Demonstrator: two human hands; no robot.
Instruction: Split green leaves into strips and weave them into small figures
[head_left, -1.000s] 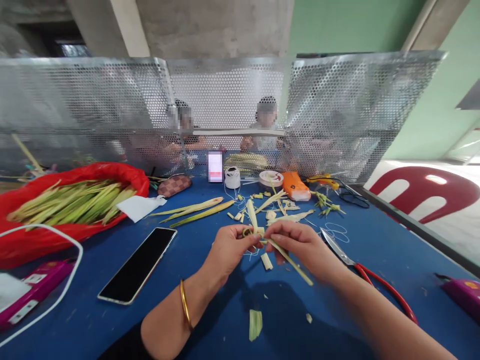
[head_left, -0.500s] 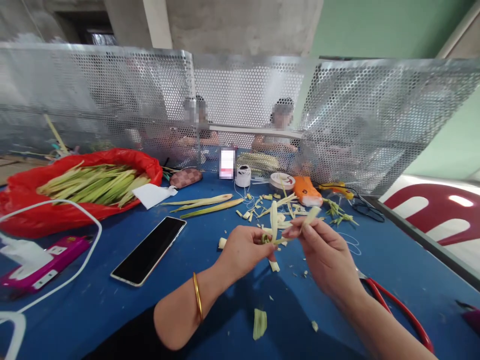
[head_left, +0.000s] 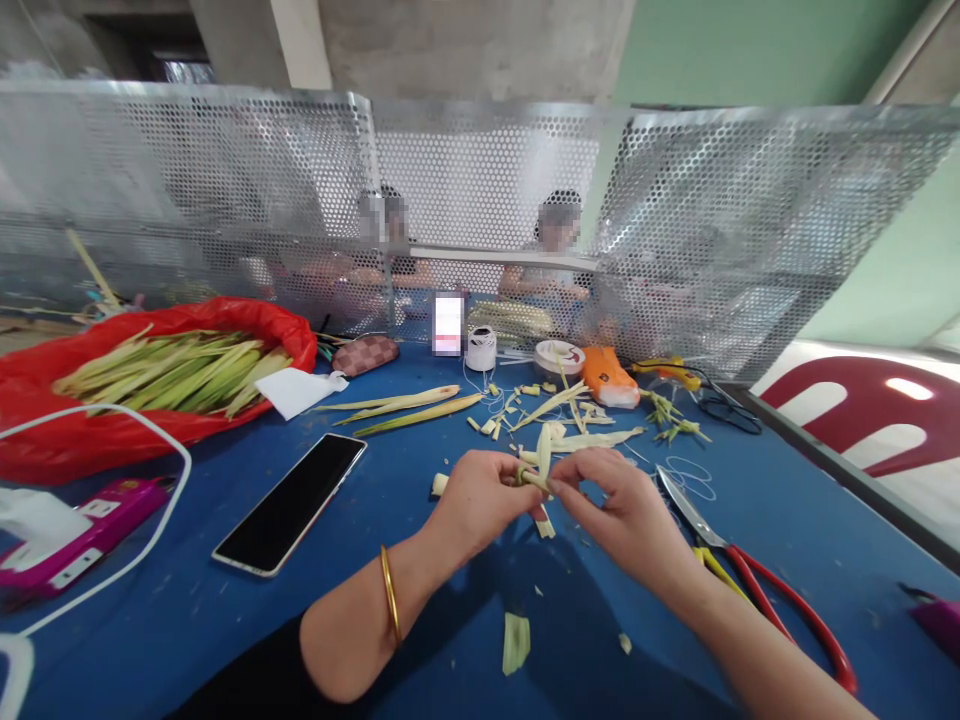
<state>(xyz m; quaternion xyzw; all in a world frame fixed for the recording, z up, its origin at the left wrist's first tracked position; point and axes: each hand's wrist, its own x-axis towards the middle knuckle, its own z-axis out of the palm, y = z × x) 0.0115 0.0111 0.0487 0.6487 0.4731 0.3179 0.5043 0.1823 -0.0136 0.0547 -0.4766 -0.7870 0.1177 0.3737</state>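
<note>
Both forearms come in from the lower edge of the view and converge near its middle, the left from the lower left and the right from the lower right. The left hand point(head_left: 478, 500) is held knuckles up, thumb and forefinger pinched together at the tips and the other fingers curled under. The right hand point(head_left: 626, 515) faces it with its back upward, thumb and forefinger also pinched closed. The fingertips of the two hands meet, nearly touching.

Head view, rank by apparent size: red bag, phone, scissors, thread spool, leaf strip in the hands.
1. red bag, by far.
2-3. phone and scissors: similar length, scissors thinner; unsure.
4-5. thread spool and leaf strip: look alike, and the spool is farther away.
</note>
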